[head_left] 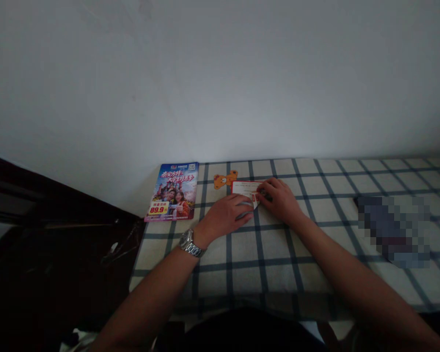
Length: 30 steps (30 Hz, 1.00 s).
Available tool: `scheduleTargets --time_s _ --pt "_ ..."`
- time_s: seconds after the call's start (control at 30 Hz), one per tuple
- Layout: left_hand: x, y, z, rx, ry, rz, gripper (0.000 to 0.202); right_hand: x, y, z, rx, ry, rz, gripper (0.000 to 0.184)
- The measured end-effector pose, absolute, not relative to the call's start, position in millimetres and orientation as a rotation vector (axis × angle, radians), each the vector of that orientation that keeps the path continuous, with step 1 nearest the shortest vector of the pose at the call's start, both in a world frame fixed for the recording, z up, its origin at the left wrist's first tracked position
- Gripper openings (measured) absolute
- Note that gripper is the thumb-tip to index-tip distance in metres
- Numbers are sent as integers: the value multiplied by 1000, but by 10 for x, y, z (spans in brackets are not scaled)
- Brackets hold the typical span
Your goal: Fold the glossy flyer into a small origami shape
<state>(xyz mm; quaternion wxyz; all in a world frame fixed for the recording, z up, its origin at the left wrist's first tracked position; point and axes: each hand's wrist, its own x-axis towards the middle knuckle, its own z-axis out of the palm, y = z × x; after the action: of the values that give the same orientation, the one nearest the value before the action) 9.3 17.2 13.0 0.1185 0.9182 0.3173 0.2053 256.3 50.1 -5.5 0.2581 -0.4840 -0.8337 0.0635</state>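
Two hands meet on a white card (pixel 244 187) lying on the bench (pixel 315 274), its long axis running left to right. The left hand (pixel 225 215) presses the card's near-left part, grip spread flat. The right hand (pixel 280 200) curls at the card's right end; whether that grip pinches it cannot be told.

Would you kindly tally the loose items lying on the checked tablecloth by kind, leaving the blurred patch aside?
colourful flyer: 1
orange bear-shaped cutout: 1
white paper with red edge: 1, partly under the left hand and the right hand
Total: 3
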Motion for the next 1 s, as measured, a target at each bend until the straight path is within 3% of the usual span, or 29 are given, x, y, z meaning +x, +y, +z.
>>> scheduleTargets --time_s 1.0 --pt "108 167 157 2680 941 572 32 2601 508 -62 -1230 -2309 147 22"
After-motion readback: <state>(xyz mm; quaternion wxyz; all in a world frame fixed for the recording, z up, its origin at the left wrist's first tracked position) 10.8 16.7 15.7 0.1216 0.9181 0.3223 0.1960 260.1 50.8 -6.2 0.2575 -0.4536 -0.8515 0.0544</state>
